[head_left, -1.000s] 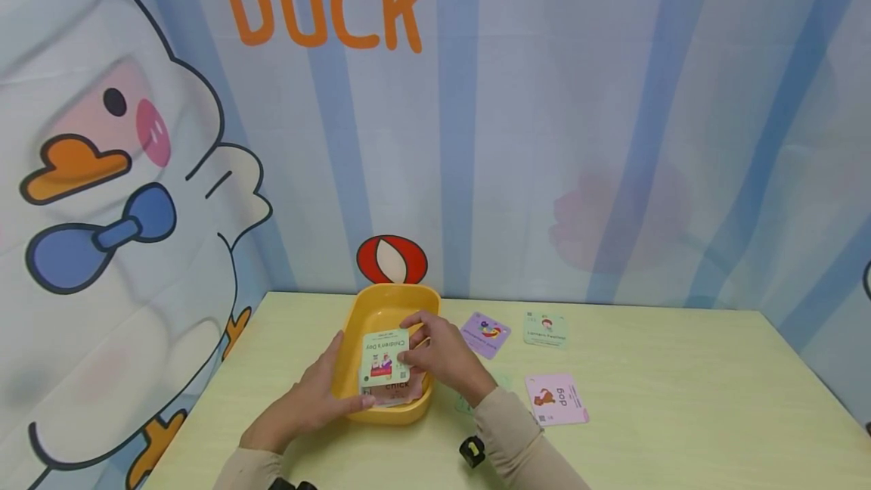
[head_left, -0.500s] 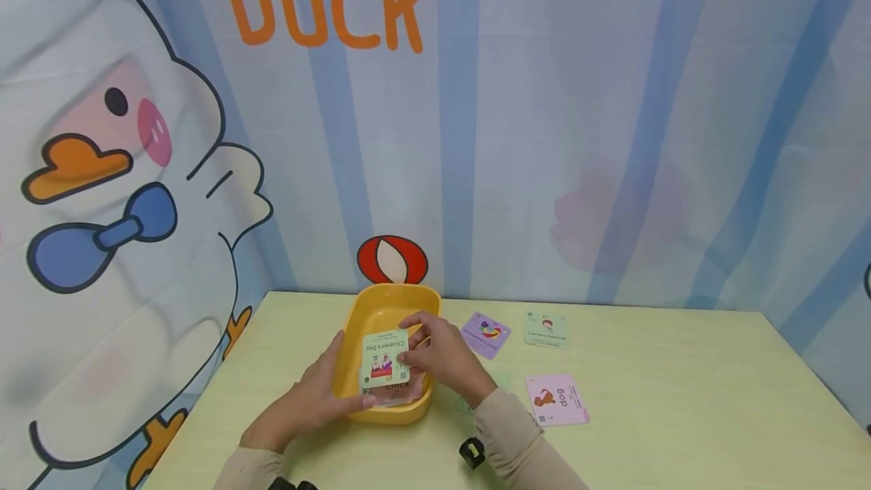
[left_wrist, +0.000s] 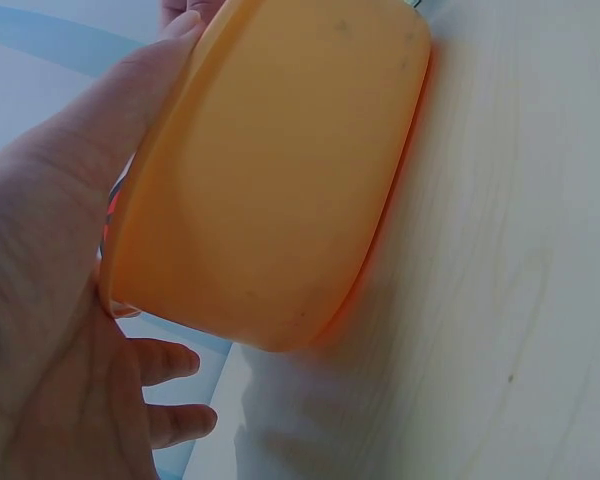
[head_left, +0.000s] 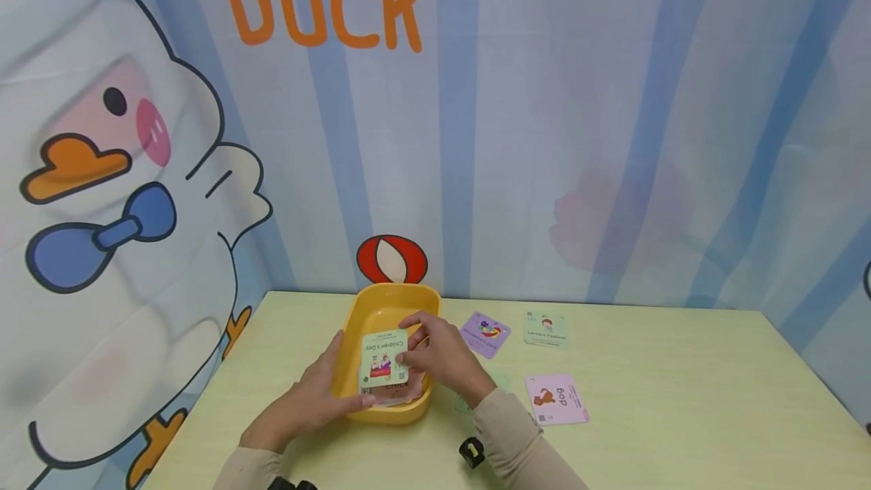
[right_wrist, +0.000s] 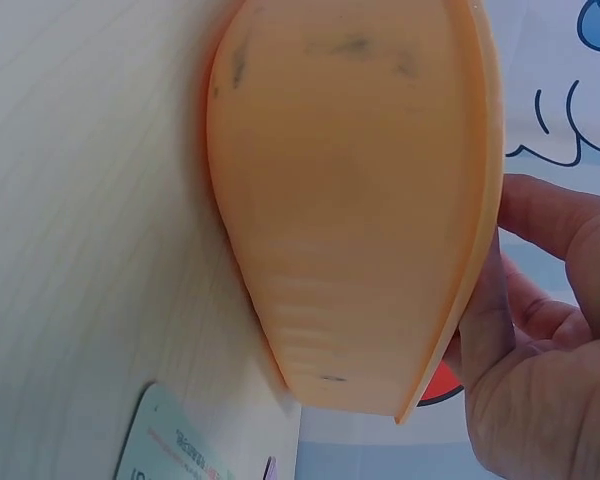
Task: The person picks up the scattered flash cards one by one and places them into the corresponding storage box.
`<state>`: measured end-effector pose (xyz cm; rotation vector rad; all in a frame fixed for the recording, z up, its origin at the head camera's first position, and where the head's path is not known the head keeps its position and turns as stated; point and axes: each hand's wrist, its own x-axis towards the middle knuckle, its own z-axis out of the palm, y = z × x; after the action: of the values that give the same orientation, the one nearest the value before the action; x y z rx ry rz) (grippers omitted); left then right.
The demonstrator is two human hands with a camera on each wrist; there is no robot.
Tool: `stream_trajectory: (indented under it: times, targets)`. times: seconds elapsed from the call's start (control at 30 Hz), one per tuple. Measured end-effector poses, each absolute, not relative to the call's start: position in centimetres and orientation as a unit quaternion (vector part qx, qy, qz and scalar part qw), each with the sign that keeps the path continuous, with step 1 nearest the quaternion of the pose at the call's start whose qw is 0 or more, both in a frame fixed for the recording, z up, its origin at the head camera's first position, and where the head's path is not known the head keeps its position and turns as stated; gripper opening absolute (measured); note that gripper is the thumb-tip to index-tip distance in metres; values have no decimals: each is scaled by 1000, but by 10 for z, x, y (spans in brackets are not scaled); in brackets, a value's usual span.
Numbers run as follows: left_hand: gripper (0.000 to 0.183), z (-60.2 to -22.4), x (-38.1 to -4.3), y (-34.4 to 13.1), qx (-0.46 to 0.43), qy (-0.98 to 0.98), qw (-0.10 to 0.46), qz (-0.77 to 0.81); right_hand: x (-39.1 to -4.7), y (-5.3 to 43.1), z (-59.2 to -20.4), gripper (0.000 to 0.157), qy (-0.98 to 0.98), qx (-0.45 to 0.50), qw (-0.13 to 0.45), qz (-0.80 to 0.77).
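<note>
My right hand [head_left: 445, 350] pinches a pale green "Children's Day" card [head_left: 384, 358] between thumb and fingers, over the yellow plastic bin [head_left: 391, 416]. Beneath it, at the near end of the bin, lies a pink "chick" card [head_left: 398, 392] with others. My left hand [head_left: 309, 399] spreads along the bin's left side, its thumb at the near rim. In the left wrist view, straight fingers of the left hand [left_wrist: 70, 230] stick out past the bin's wall [left_wrist: 270, 180]. The right wrist view has the right hand [right_wrist: 550, 330] above the rim; the wall hides the pinched card.
Right of the bin lie a purple card [head_left: 485, 334], a green "Lantern Festival" card [head_left: 545, 329] and a pink "dog" card [head_left: 556, 399]. Another green card [head_left: 502, 381] is partly covered by my right wrist. A printed duck curtain [head_left: 531, 134] stands behind the table [head_left: 694, 399].
</note>
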<state>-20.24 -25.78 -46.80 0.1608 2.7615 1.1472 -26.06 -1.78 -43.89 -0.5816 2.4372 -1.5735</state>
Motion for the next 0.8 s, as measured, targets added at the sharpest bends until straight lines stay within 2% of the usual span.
stream_trajectory:
  times: [0.8]
  targets:
    - [124, -469, -204, -258, 56, 918, 64, 388, -262, -18, -440, 47, 825, -196, 106, -520]
